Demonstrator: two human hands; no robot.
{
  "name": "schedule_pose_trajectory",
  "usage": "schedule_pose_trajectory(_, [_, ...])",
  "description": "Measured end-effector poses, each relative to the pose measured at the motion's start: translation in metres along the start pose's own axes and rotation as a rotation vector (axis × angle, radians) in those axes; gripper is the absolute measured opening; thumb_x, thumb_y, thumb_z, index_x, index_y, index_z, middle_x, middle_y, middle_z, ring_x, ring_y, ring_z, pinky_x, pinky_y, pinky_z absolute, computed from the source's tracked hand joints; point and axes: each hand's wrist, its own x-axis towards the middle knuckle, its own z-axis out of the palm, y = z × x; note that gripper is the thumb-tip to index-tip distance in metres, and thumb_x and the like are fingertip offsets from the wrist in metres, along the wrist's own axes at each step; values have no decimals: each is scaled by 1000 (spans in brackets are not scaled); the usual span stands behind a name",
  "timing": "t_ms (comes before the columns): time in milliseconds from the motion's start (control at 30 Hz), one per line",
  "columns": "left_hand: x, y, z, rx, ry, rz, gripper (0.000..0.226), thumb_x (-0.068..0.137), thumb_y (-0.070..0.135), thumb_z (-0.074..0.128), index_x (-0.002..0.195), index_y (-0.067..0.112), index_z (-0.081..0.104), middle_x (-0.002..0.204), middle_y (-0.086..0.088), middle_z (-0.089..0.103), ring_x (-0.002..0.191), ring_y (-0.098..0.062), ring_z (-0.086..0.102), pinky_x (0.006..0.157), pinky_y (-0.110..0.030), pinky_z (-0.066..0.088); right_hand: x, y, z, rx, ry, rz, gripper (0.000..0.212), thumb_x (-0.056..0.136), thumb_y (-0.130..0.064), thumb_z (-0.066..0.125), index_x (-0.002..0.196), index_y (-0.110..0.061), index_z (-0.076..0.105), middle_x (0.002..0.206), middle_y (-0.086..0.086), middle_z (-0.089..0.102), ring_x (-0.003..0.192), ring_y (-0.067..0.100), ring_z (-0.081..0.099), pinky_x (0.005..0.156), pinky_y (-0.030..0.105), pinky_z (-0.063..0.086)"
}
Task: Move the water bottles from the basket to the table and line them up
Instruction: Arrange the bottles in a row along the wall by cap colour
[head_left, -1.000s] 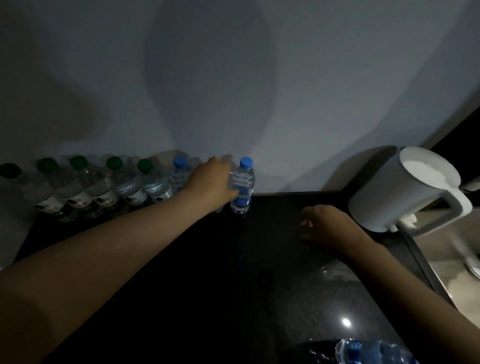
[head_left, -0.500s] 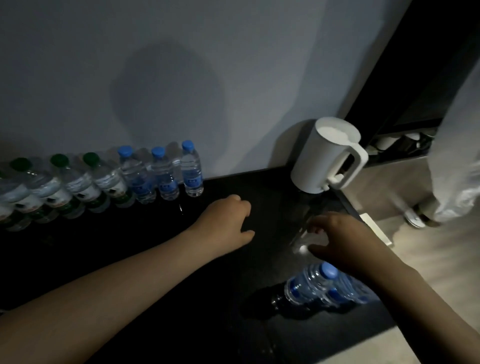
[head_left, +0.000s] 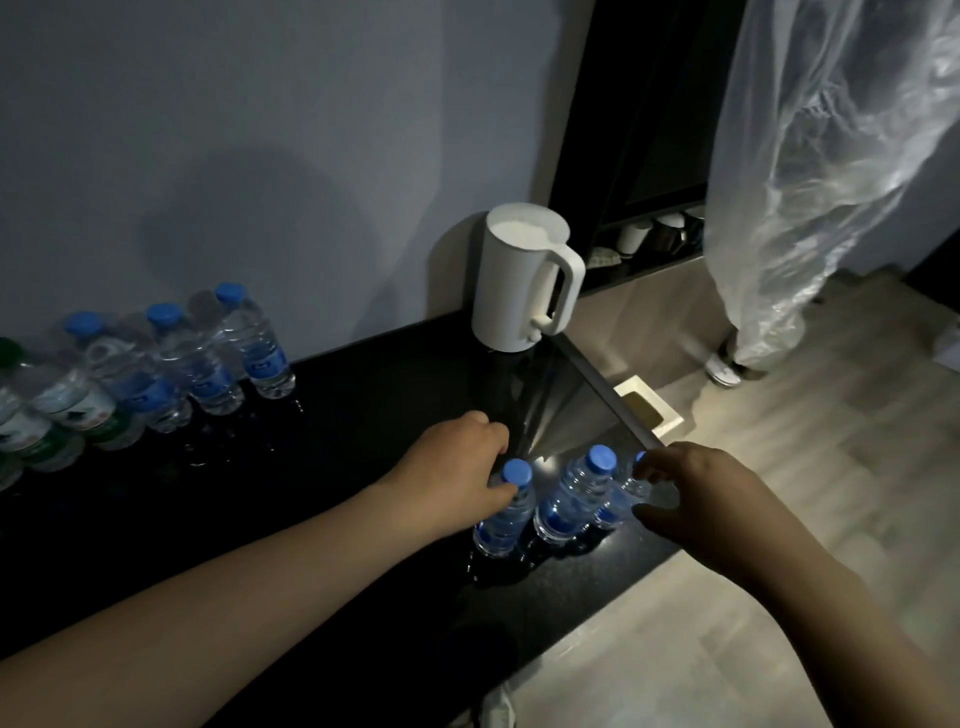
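Bottles (head_left: 571, 493) crowd table's (head_left: 337, 467) right edge; left grip (head_left: 457, 467) clasps left bottle (head_left: 506, 514), right grip (head_left: 696, 493) clasps right bottle (head_left: 618, 501).

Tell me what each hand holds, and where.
Left hand grips the left front bottle just under its cap; right hand grips the right front bottle around its body.

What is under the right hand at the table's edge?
A blue-capped bottle, upright, rightmost of three; the right hand curls round it. Part of its cap and body show; the hand covers the rest. The left hand grips the leftmost bottle.
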Motion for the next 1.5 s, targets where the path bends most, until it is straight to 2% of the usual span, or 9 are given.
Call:
schedule_pose_trajectory(100, [7,9,9,19,-17,-4,31,82,38,64,104,17,57,102,2,52,85,-14,57,76,-30,53,-4,12,7,38,19,22,23,78,-29,70,100,-25,66,89,-9,58,83,11,57,66,22,40])
schedule_pose_trajectory(333, [20,19,30,35,-64,-60,33,79,38,67,102,18,55,104,2,48,86,-16,57,78,-33,54,16,22,27,94,37,-5,39,80,-32,70,116,-23,59,107,-2,63,95,15,58,76,24,47])
schedule_pose_trajectory(533, [29,16,39,39,-86,-85,34,81,36,67,110,24,56,107,4,47,88,-13,55,77,-26,50,43,17,43,165,47,-66,50,82,-29,71,127,-23,52,121,-1,59,104,15,58,85,25,50])
schedule_pose_trajectory(700, [36,13,44,55,-104,-97,26,82,35,65,104,22,58,98,6,44,81,-11,51,68,-22,41,59,17,52,141,25,-96,49,83,-31,69,128,-20,51,120,3,59,106,19,58,87,30,51])
schedule_pose_trajectory(867, [37,13,47,36,-70,-119,25,83,33,65,105,23,59,102,5,45,83,-11,51,70,-21,41,69,18,57,166,-5,-105,44,84,-28,67,124,-20,54,117,4,58,105,20,57,89,36,52])
schedule_pose_trajectory(1233, [39,1,39,-75,-115,-154,22,75,30,73,93,23,62,93,10,44,80,-7,52,64,-15,37,78,22,51,219,5,-122,31,74,-25,72,103,-16,68,101,3,61,91,17,58,79,33,53])
schedule_pose_trajectory(1367, [35,-11,23,-129,-77,-179,22,72,29,74,91,23,65,94,9,49,81,-7,55,67,-17,44,81,18,46,234,29,-130,26,73,-27,72,97,-15,70,96,2,63,84,15,59,74,31,54])
schedule_pose_trajectory(1433, [34,-16,13,-136,-29,-188,22,69,30,75,88,23,66,92,8,51,80,-8,56,67,-19,45,86,14,41,241,51,-137,23,73,-30,72,91,-15,70,91,1,63,80,13,58,68,28,52])
schedule_pose_trajectory(1500, [35,-23,2,-130,33,-195,22,66,32,75,83,22,68,87,7,52,77,-9,56,65,-22,47,93,8,35,229,61,-155,21,74,-33,73,87,-17,70,85,-3,61,75,10,55,60,18,43])
